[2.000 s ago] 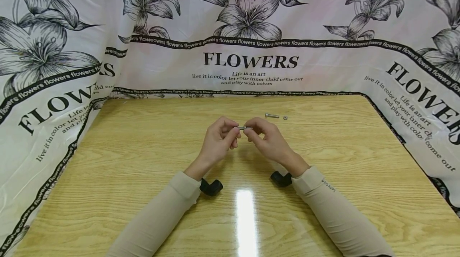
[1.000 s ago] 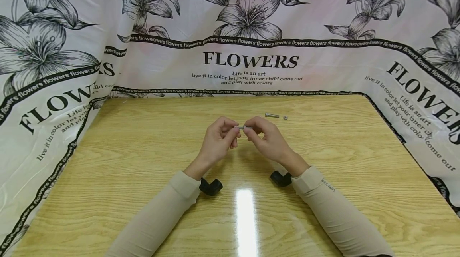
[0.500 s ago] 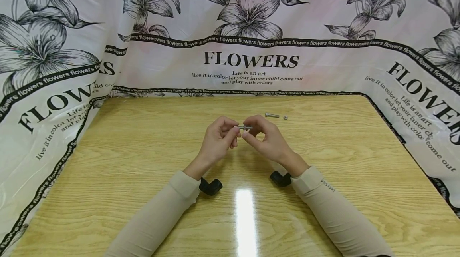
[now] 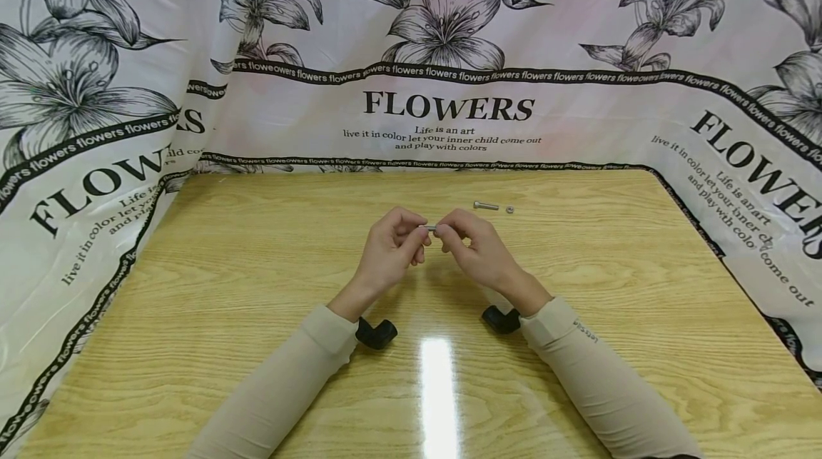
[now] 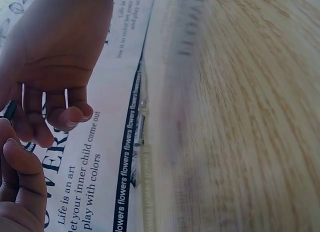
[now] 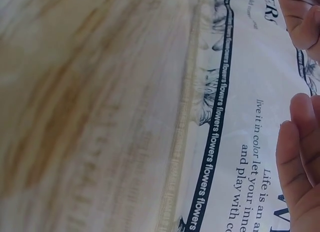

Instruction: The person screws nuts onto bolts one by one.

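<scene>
Bolt (image 4: 432, 228) between both hands (image 4: 388, 248) (image 4: 474, 248) above table (image 4: 257, 245)

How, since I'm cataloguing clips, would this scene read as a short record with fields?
Left hand: pinches one end of a small metal bolt
Right hand: pinches toward the other end, hiding it
Loose bolt: lies on the table, beyond the right hand
Nut: on the table, just right of the loose bolt, apart from it
Table: light wood grain
Backdrop: white floral cloth printed "FLOWERS"
</scene>
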Available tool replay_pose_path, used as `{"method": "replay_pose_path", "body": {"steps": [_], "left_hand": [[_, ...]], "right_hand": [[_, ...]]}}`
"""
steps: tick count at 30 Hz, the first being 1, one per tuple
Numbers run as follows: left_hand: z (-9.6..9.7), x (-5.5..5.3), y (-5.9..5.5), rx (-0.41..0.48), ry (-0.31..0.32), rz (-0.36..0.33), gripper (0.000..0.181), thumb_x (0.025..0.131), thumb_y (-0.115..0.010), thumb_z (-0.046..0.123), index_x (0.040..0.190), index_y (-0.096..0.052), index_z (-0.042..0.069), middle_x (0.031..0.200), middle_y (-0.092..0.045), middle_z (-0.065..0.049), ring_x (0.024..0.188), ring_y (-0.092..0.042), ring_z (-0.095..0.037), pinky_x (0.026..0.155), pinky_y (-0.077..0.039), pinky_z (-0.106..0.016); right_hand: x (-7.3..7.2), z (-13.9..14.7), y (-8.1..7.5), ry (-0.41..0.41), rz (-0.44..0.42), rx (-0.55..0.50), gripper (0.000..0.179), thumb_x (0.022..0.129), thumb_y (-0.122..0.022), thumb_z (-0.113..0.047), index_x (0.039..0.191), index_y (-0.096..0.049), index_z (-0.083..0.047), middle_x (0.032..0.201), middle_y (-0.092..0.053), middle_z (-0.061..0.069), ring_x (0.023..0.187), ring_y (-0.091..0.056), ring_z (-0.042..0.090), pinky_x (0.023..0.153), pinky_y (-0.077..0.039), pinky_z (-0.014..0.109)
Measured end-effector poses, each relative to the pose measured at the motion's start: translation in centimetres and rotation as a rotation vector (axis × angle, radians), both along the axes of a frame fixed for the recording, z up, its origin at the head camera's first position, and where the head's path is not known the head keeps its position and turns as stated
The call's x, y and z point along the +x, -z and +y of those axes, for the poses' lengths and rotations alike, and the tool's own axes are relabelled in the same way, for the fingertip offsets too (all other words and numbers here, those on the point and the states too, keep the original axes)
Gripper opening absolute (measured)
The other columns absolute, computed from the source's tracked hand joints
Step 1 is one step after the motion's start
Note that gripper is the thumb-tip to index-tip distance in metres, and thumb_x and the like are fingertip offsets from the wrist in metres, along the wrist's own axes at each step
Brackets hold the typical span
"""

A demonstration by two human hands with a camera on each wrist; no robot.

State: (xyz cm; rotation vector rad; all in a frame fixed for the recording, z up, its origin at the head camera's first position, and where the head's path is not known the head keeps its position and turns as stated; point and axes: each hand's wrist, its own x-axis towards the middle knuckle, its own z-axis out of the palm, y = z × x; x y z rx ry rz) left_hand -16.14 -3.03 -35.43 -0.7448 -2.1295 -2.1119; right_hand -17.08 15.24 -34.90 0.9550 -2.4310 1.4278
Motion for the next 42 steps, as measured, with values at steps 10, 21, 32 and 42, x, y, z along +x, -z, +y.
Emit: {"method": "replay_pose_path", "body": {"steps": [10,21,32,42], "left_hand": [[-0.06,-0.12,0.19,0.010,-0.003,0.005,0.013,0.097,-0.049,-0.005,0.107,-0.051,-0.013,0.087,-0.058,-0.035,0.061,-0.050,-0.050,0.052,-0.046,-0.026],[-0.03,-0.03,0.06,0.004,0.003,0.005,0.013,0.097,-0.049,-0.004,0.107,-0.051,-0.013,0.087,-0.058,-0.035,0.061,-0.049,-0.052,0.052,-0.046,-0.028],[0.04,0.04,-0.08,-0.008,-0.011,0.001,0.014,0.097,-0.049,-0.004,0.107,-0.052,-0.013,0.084,-0.060,-0.026,0.056,-0.054,-0.024,0.052,-0.047,-0.029],[-0.03,-0.02,0.02,0.010,0.002,-0.001,0.015,0.097,-0.049,-0.005,0.108,-0.050,-0.015,0.086,-0.058,-0.034,0.059,-0.050,-0.048,0.052,-0.047,-0.034]], "right_hand": [[0.25,0.09,-0.14,0.021,-0.008,-0.002,0.023,0.093,-0.060,-0.003,0.115,-0.056,0.001,0.098,-0.063,0.014,0.080,-0.061,0.023,0.070,-0.049,0.039],[0.07,0.00,0.08,-0.010,0.039,-0.016,0.010,0.095,-0.054,0.001,0.103,-0.060,0.003,0.087,-0.061,0.013,0.071,-0.059,0.024,0.062,-0.047,0.034],[0.17,0.02,-0.20,0.006,-0.015,-0.008,0.016,0.097,-0.053,-0.001,0.111,-0.058,0.004,0.097,-0.063,0.013,0.074,-0.061,0.028,0.065,-0.048,0.033],[0.21,-0.01,-0.25,0.002,0.004,-0.007,0.025,0.092,-0.061,-0.001,0.115,-0.055,0.006,0.109,-0.063,0.018,0.081,-0.062,0.025,0.070,-0.049,0.040]]}}
